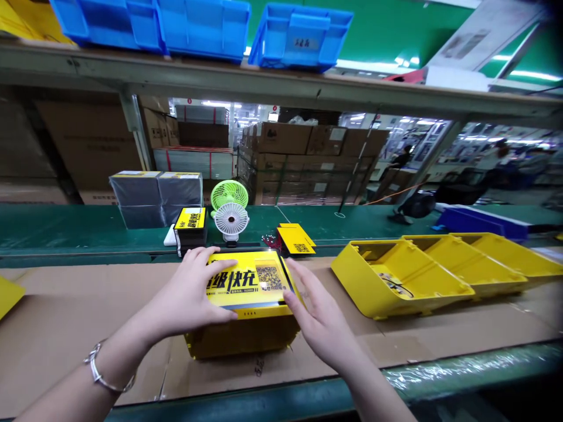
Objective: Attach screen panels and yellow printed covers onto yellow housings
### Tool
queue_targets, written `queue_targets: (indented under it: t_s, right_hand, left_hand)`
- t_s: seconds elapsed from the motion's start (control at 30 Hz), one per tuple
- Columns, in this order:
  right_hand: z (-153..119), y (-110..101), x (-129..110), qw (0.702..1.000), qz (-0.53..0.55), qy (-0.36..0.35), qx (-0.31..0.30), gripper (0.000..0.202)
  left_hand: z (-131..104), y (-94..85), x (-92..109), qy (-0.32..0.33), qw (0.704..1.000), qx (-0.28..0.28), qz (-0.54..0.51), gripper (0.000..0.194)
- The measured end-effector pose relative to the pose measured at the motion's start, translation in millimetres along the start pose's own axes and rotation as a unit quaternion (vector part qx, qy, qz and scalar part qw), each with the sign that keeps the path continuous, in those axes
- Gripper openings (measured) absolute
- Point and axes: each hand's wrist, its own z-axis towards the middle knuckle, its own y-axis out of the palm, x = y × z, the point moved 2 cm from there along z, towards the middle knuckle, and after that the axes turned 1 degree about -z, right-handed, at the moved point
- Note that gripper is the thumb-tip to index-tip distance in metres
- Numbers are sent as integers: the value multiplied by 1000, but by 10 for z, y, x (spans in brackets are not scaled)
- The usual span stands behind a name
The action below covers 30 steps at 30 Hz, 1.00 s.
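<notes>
One yellow box (246, 334), lower centre, between two half-open hands: the left hand (193, 287) spread over its top left, thumb on the front edge, the right hand (314, 310) loosely curved against its right side. Three yellow shells (396, 293), right; two fans (231, 220), centre; three blue bins (303, 38), upper left to top centre.

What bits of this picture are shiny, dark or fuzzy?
In the head view, small white glints sit on the yellow box's top, while its front looks darker; the clear plastic along the bench edge glitters; the faraway people look fuzzy; the top right corner fades to black.
</notes>
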Motion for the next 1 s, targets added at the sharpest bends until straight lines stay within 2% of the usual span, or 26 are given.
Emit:
queue_targets:
  t_s: [0.07,0.13,0.27,0.43,0.57,0.67,0.73,0.83,0.93,1.0]
  right_hand:
    - [6,-6,139,995,-90,-13,-39,41]
    - [18,-15,241,992,-114,-4,-52,39]
    - [61,-39,330,996,-76,14,-36,41]
    - [92,-80,424,998,19,45,-28,43]
    - [127,-142,459,994,63,61,-62,45]
    - [178,-217,403,991,47,64,-105,47]
    - [221,-278,352,990,26,53,-125,52]
    - [296,-350,333,987,11,17,-159,70]
    - [412,-362,426,978,33,-8,-206,90]
    - [537,-326,521,973,56,-10,-224,96]
  left_hand:
    - [56,96,-86,-17,999,-17,-25,77]
    - [87,172,-134,-32,998,-23,-39,76]
    - [109,240,-137,-56,997,-22,-57,78]
    - [169,230,-110,-42,997,-34,-57,79]
    - [224,226,-104,-27,996,-68,-43,86]
    - [196,249,-126,-11,996,-89,-13,88]
    - [120,258,-182,-8,995,-99,3,84]
    - [-57,229,-332,-28,994,-105,-22,78]
    - [-228,171,-488,-52,993,-92,-59,76]
    - [-290,151,-539,-61,993,-85,-55,76]
